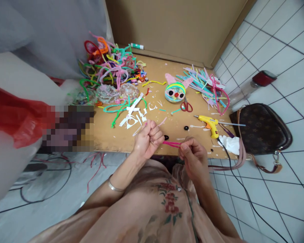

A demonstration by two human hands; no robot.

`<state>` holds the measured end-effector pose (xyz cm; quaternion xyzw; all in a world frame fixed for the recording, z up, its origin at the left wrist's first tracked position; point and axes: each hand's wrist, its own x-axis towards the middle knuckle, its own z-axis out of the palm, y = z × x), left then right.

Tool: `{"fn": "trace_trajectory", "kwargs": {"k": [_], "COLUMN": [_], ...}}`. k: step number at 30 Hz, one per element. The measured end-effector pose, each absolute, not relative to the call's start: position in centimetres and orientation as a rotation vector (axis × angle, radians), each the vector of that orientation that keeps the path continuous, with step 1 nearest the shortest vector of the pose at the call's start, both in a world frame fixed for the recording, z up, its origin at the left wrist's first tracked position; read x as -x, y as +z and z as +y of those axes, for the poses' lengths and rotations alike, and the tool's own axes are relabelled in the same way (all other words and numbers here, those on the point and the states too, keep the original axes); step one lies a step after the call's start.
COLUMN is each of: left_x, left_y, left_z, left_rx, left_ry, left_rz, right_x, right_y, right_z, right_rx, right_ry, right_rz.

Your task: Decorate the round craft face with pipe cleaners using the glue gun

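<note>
A magenta pipe cleaner [171, 144], doubled into two strands, stretches between my hands above the table's near edge. My left hand [149, 139] is closed in a fist around one end of it. With thumb and fingertips, my right hand [193, 156] pinches the other end. Just beyond my left hand lies a black disc [166, 137], and a second black disc [186, 128] is farther off. A round animal face [175, 92] with pink ears, black eyes and a red nose rests at the table's middle, beside red-handled scissors [186, 106].
A yellow glue gun [209, 124] lies at right, its cord trailing off the table. Behind it is a bundle of pipe cleaners [201, 84]. A colourful heap [116, 64] and white paper scraps [133, 114] occupy the left. A brown handbag [263, 128] stands at far right.
</note>
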<state>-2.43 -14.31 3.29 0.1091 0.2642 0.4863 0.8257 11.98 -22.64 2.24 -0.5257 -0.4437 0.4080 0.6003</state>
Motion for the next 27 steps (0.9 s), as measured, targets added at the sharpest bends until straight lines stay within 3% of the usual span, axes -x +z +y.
{"fn": "trace_trajectory", "kwargs": {"k": [5, 10, 20, 23, 27], "left_x": [2.3, 3.2, 3.9, 3.8, 4.0], "left_y": [1.8, 2.1, 0.8, -0.7, -1.5], "left_z": [-15.5, -15.6, -14.5, -14.6, -14.6], "left_rx": [-0.729, -1.415, -1.593, -1.481, -1.388], "left_ry": [1.006, 0.934, 1.011, 1.047, 1.090], "left_rz": [0.597, 0.655, 0.805, 0.852, 0.878], "right_x": [-12.4, -12.1, -13.9, -17.2, -20.1], "right_y": [3.4, 4.3, 3.9, 3.8, 3.3], "right_z": [-21.6, -20.1, -16.1, -11.4, -5.2], "right_rx": [1.387, 1.366, 1.501, 1.827, 2.366], "right_ry": [0.301, 0.064, 0.039, -0.017, 0.179], "right_rz": [-1.598, -1.789, -1.767, -1.587, -1.593]}}
